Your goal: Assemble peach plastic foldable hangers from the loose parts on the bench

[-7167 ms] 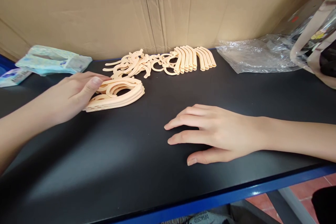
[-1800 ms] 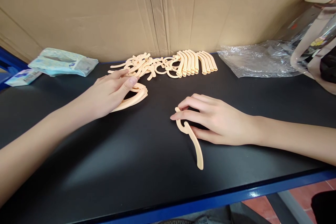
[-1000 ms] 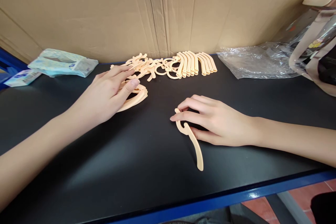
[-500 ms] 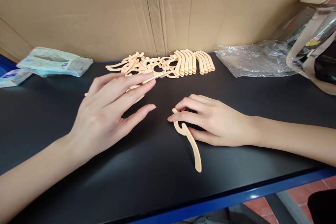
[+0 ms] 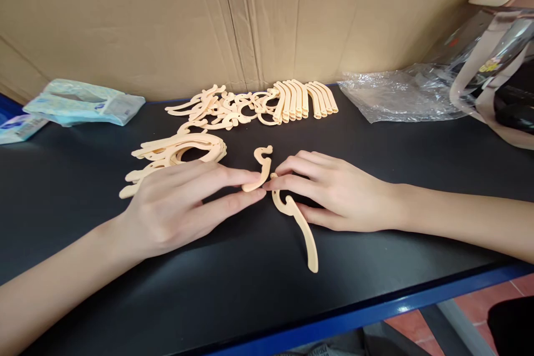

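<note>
My left hand (image 5: 179, 206) pinches a small peach plastic hooked piece (image 5: 261, 167) between its fingertips near the middle of the black table (image 5: 375, 144). My right hand (image 5: 334, 192) rests with curled fingers on the top end of a longer curved peach piece (image 5: 300, 228) that lies flat. The two pieces nearly meet at my fingertips. A stack of curved peach parts (image 5: 175, 156) lies just behind my left hand.
A heap of loose peach parts (image 5: 221, 108) and a row of lined-up curved ones (image 5: 302, 99) sit by the cardboard wall (image 5: 250, 11). Crumpled clear plastic (image 5: 396, 97) and a bag (image 5: 500, 55) lie right, tissue packs (image 5: 83, 103) left. The blue table edge (image 5: 396, 306) runs close.
My left hand left the stack, reached the heap, and came toward the right hand carrying a small hooked piece. The right hand stayed on the long piece it brought earlier.
</note>
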A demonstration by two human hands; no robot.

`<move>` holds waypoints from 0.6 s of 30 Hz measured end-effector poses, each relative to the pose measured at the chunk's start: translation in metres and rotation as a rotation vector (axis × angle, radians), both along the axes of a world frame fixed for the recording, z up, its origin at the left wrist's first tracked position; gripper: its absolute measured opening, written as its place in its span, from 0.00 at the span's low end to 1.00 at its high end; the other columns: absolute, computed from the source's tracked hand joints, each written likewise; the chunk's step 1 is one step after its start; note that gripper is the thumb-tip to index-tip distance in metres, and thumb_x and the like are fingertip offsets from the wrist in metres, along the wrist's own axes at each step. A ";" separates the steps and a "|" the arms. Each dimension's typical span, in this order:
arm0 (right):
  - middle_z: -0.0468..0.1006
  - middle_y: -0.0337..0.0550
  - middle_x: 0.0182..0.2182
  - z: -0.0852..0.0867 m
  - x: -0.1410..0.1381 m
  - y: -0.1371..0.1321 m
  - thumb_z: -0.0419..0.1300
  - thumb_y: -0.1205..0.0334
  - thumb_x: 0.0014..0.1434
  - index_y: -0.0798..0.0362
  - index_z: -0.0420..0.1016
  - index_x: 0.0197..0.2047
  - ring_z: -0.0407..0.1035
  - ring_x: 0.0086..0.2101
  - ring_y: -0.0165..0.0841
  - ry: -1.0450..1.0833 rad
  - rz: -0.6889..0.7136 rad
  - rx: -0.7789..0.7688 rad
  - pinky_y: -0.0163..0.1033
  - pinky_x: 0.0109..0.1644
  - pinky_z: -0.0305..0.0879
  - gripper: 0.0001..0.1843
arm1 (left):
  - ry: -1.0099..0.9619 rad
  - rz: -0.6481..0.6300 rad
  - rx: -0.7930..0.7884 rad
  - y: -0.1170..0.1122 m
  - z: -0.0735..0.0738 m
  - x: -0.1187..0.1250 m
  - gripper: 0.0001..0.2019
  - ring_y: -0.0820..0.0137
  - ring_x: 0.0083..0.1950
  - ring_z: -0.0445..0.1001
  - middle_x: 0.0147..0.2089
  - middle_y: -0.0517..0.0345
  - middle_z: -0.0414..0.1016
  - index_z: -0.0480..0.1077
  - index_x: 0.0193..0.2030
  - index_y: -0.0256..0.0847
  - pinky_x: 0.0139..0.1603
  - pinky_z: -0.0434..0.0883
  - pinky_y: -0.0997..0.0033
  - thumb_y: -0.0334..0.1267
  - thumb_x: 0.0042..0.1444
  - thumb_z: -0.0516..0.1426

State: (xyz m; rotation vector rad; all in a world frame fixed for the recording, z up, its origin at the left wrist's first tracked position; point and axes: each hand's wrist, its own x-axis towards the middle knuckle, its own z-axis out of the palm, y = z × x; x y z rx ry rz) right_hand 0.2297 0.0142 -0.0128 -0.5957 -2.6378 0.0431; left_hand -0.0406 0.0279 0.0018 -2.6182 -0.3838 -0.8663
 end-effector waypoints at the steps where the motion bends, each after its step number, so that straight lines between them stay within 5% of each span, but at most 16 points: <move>1: 0.76 0.51 0.48 0.000 0.000 0.000 0.52 0.61 0.72 0.59 0.72 0.58 0.66 0.42 0.37 0.004 -0.001 -0.005 0.43 0.47 0.67 0.17 | 0.012 -0.016 -0.003 0.000 -0.001 -0.001 0.08 0.73 0.38 0.80 0.46 0.60 0.84 0.76 0.45 0.40 0.39 0.75 0.71 0.30 0.60 0.67; 6: 0.76 0.51 0.48 0.000 0.001 0.000 0.52 0.60 0.72 0.59 0.72 0.57 0.68 0.43 0.38 -0.008 0.000 -0.012 0.44 0.48 0.68 0.17 | 0.112 -0.112 -0.005 -0.005 -0.003 -0.002 0.06 0.70 0.43 0.81 0.47 0.58 0.84 0.77 0.47 0.39 0.42 0.77 0.69 0.29 0.66 0.60; 10: 0.76 0.52 0.50 0.000 0.001 -0.001 0.54 0.61 0.71 0.60 0.70 0.59 0.68 0.46 0.38 -0.002 -0.007 -0.038 0.45 0.51 0.69 0.18 | 0.235 -0.164 -0.017 -0.016 0.000 0.004 0.17 0.68 0.46 0.81 0.47 0.56 0.83 0.77 0.47 0.40 0.48 0.78 0.68 0.26 0.69 0.48; 18: 0.75 0.51 0.49 0.001 0.000 -0.001 0.53 0.61 0.72 0.57 0.74 0.55 0.67 0.44 0.37 -0.021 -0.009 -0.031 0.44 0.50 0.68 0.15 | 0.139 -0.145 -0.213 -0.016 -0.007 0.006 0.05 0.68 0.41 0.80 0.47 0.55 0.82 0.74 0.40 0.42 0.42 0.78 0.68 0.33 0.65 0.56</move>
